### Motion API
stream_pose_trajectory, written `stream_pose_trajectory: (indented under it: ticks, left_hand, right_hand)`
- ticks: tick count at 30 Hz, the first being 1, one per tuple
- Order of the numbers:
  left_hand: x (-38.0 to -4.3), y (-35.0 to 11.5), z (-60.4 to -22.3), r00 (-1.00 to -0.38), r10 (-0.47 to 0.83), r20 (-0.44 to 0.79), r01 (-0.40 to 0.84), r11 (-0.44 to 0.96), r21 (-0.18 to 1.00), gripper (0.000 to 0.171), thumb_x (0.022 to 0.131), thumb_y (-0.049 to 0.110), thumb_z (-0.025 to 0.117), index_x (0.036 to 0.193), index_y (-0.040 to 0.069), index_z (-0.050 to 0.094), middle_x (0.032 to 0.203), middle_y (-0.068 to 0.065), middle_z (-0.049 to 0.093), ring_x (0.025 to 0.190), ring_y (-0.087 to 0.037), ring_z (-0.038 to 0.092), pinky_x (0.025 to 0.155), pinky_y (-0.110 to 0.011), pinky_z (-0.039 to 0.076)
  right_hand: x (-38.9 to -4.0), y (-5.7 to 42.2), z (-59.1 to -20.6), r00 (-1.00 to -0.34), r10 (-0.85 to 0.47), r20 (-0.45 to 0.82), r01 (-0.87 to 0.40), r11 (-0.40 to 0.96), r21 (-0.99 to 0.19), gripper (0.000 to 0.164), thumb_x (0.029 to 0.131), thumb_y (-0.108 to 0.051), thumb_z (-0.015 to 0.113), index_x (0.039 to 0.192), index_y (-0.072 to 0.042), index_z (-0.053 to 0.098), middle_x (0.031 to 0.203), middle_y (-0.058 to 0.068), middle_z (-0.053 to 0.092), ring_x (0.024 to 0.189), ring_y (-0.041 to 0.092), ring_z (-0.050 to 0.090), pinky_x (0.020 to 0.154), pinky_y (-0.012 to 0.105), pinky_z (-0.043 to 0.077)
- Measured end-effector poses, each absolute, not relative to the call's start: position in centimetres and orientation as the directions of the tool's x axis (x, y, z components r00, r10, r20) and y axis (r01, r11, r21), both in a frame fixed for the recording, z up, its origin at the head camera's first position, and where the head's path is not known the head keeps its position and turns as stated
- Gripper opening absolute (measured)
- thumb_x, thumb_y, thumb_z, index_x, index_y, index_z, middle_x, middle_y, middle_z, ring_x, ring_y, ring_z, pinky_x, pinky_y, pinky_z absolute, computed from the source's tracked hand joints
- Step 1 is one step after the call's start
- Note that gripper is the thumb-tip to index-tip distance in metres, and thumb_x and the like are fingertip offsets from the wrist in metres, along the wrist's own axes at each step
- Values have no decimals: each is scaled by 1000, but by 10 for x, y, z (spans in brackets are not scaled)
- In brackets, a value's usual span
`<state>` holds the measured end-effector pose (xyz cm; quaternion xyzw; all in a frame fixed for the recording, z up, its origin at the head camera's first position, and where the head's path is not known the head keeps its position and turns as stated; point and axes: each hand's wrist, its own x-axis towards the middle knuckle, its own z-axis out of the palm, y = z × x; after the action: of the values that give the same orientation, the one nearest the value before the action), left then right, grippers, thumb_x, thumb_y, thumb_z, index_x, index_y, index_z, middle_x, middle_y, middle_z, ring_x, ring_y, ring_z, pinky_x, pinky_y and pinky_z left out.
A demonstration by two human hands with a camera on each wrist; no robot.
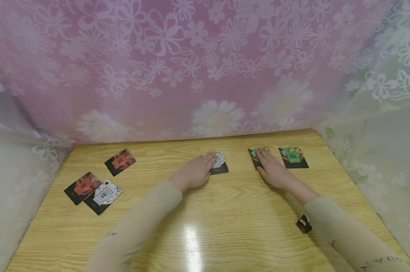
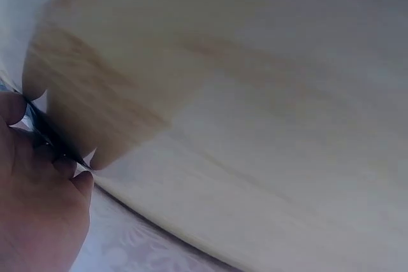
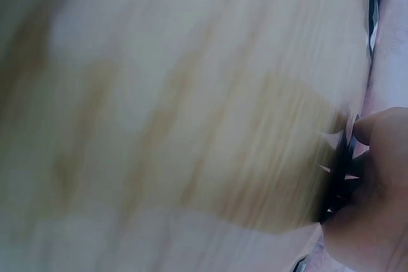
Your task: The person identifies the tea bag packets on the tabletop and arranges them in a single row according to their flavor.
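Observation:
A flat black-and-white packet (image 1: 220,166) lies near the back of the wooden table. My left hand (image 1: 195,170) rests on its left part, fingers extended and covering some of it. Farther right, my right hand (image 1: 274,170) lies with straight fingers over a flat black-and-green packet (image 1: 252,155), hiding much of it. Just right of that hand is a fully visible black-and-green packet (image 1: 293,158). In the left wrist view a dark packet edge (image 2: 56,135) shows at the fingertips. The right wrist view has a similar dark edge (image 3: 335,176) against the fingers.
At the left lie a black-and-red packet (image 1: 120,161), another black-and-red packet (image 1: 80,189) and a black-and-white packet (image 1: 104,196) touching it. A small black object (image 1: 304,223) sits by the right sleeve. Floral curtains (image 1: 198,75) hang along the table's (image 1: 225,234) back and sides.

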<state>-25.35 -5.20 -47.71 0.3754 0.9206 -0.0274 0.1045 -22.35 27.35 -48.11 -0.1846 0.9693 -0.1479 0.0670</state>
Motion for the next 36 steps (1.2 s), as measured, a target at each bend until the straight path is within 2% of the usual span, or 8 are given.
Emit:
stream_pose_trajectory:
  ticks: [12, 24, 36]
  left_hand:
    - [-261, -17, -476, -669, 712, -213, 729, 684, -2, 67, 114, 29, 32, 172, 10, 6, 181, -7, 6, 169, -22, 7, 139, -35, 10]
    - [-270, 0, -471, -653, 716, -249, 739, 674, -1, 68, 113, 28, 34, 173, 12, 5, 181, -5, 5, 169, -19, 6, 138, -32, 9]
    - [-273, 7, -472, -640, 725, -254, 756, 653, -41, 69, 113, 31, 35, 172, 11, 7, 181, -7, 6, 169, -20, 6, 139, -33, 10]
  right_hand:
    - [-223, 271, -479, -926, -370, -75, -333, 895, -298, 64, 115, -19, 45, 164, 12, 20, 172, 36, 13, 160, 54, 15, 131, 67, 19]
    - [-222, 272, -478, -928, -366, -75, -330, 897, -295, 64, 114, -18, 45, 164, 12, 20, 173, 36, 13, 161, 54, 15, 131, 67, 19]
    - [-221, 271, -480, -928, -367, -65, -334, 896, -291, 63, 114, -17, 46, 164, 13, 21, 172, 36, 14, 160, 53, 17, 131, 67, 20]
